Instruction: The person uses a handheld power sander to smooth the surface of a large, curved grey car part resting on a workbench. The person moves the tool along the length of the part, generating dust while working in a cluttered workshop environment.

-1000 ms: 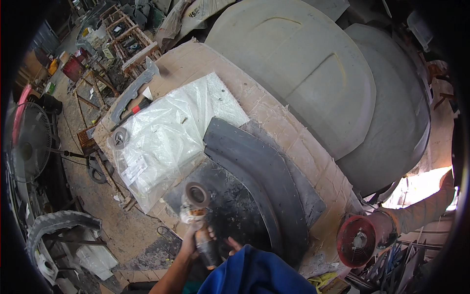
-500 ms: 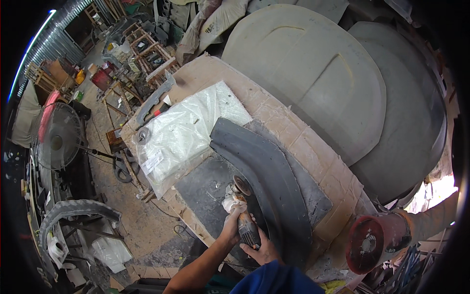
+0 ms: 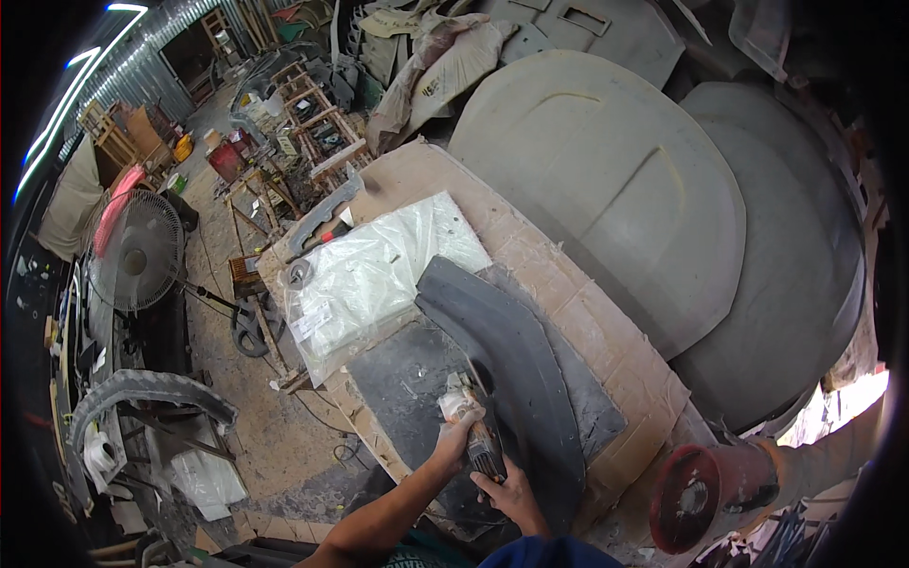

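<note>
My left hand [image 3: 454, 443] is closed round the front of an angle grinder [image 3: 486, 452], near its pale, wrapped-looking head. Farther back, my right hand [image 3: 514, 499] grips the rear of the grinder's body. The grinding disc [image 3: 482, 375] stands nearly edge-on at the inner edge of a dark grey curved panel [image 3: 521, 331]; whether it touches cannot be told. The panel lies on a dark sheet [image 3: 393, 369] on the cardboard-covered table [image 3: 606, 308].
A plastic-wrapped white pack [image 3: 379, 270] lies beyond the sheet, with a loose disc [image 3: 299, 275] on its corner. Large grey rounded panels [image 3: 597, 180] stand at the right. A red-rimmed duct fan [image 3: 696, 497] is near right, a standing fan [image 3: 137, 256] at left.
The grinder's disc has turned from facing partly upward to nearly edge-on, close to the curved panel. Both hands keep their grip. The whole view has shifted slightly.
</note>
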Motion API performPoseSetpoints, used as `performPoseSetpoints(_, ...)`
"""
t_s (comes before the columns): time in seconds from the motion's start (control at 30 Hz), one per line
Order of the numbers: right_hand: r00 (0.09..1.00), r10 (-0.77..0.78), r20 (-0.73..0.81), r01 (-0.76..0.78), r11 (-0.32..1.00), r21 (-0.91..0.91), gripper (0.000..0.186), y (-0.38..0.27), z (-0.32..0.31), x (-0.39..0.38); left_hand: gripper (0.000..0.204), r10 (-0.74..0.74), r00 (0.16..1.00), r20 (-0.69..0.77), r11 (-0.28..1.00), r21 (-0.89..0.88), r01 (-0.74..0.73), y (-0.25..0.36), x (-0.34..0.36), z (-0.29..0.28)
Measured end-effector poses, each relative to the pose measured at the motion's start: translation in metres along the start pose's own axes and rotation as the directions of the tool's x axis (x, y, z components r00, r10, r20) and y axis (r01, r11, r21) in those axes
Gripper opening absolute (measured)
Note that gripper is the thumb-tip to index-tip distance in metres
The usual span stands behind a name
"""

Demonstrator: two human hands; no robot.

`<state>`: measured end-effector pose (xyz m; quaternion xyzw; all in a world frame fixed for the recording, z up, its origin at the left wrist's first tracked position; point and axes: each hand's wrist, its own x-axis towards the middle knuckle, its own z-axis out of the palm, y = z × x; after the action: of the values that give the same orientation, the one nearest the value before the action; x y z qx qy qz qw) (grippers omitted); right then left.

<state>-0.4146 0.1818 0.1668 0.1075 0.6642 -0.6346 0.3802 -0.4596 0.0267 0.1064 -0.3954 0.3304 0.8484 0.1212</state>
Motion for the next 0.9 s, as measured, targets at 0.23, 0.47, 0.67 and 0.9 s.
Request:
performPoseSetpoints(0.23, 0.993, 0.104, -0.054, -0.094, 0.981, 0.170, 0.032, -0.005, 0.018, -0.020, 0.029, -0.042, 0.999, 0.028, 0.995, 0.090, 0.040, -0.003, -0.006, -0.007)
performPoseSetpoints(0.47, 0.989, 0.126, -0.071, -0.112, 0.978, 0.178, 0.031, -0.010, 0.036, -0.006, 0.027, -0.024, 1.000, 0.006, 0.996, 0.085, 0.023, 0.011, 0.004, -0.016)
performPoseSetpoints(0.67, 0.989, 0.116, -0.088, -0.102, 0.984, 0.147, 0.032, -0.013, 0.043, -0.005, 0.024, -0.025, 1.000, 0.002, 0.998, 0.057, 0.025, 0.012, 0.004, -0.017)
performPoseSetpoints(0.9, 0.980, 0.154, -0.125, -0.133, 0.978, 0.160, 0.032, -0.008, 0.052, -0.014, 0.023, -0.047, 0.999, 0.008, 0.991, 0.128, 0.045, 0.012, -0.004, -0.022)
